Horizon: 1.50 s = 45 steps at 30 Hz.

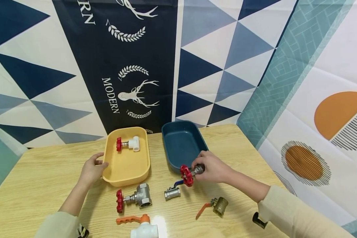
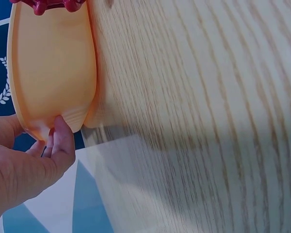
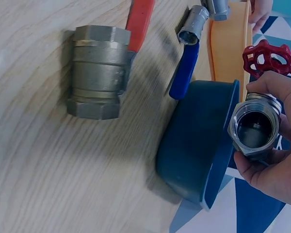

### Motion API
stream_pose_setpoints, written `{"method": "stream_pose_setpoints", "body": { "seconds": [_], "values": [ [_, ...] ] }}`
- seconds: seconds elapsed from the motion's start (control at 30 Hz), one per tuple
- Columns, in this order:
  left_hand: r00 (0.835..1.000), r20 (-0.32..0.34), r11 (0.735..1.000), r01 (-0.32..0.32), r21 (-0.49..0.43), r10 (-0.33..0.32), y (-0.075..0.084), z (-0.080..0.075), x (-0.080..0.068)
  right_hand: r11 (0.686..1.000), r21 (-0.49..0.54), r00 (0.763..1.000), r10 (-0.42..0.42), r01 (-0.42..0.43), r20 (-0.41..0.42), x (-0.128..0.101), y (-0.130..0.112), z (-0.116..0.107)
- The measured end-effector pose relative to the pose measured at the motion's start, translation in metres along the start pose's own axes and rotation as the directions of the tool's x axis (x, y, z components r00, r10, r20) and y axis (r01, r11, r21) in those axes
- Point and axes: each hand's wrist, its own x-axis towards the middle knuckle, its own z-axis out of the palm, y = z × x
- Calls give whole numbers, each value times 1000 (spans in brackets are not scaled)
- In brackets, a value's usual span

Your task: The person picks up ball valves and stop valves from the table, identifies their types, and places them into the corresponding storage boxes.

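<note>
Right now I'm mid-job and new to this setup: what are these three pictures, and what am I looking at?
There is no machine here: a person works with two bare hands at a wooden table. The wide picture comes from a camera on the person's head, looking down; the other two come from cameras on each wrist.

The left hand grips the near edge of a yellow tray, which holds a white valve with a red handwheel. The left wrist view shows that same tray edge up close.

The right hand holds a metal valve with a red handwheel at the near rim of the dark blue tray; the right wrist view looks into its open end.

On the table lie another red-wheeled metal valve, a blue-lever valve, a brass valve with a red lever and a white valve with an orange handle.
</note>
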Motion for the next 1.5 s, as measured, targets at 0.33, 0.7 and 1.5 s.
{"method": "stream_pose_setpoints", "body": {
  "seconds": [0.33,0.7,1.5],
  "values": [
    [1000,-11,1000,0,9,0,0,0,-1,1000,-5,1000,-22,22,-8,13,-10,-1],
    [1000,-24,1000,-1,23,1,-1,1,2,1000,-20,1000,-15,15,3,25,-19,-1],
    [999,-37,1000,-12,11,13,-3,1,1,999,-47,1000,-27,27,9,47,-36,3]
  ]
}}
